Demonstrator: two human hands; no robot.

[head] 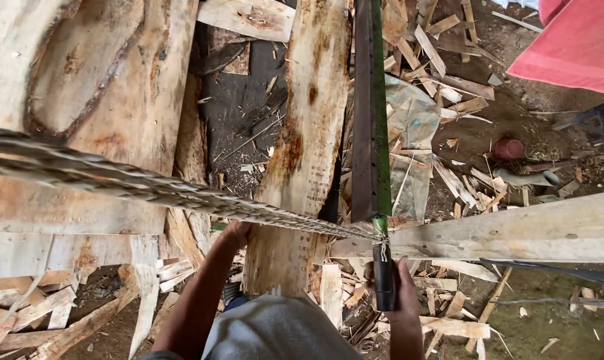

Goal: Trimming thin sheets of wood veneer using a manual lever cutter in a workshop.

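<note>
We look straight down on an outdoor work area w/ bare dirt floor [515, 127], dark brown, lit by even daylight. Ground is littered w/ pale wood offcuts [448, 60] and splinters, densest at top centre and along the bottom edge. Wide rough-sawn slabs [108, 80] w/ bark edges cover the left half. A crumpled clear plastic sheet [412, 120] lies among the scraps. A small reddish round object [508, 148] sits on the dirt at right. Pink-red fabric [575, 43] fills the top right corner. No walls or windows in view.
</note>
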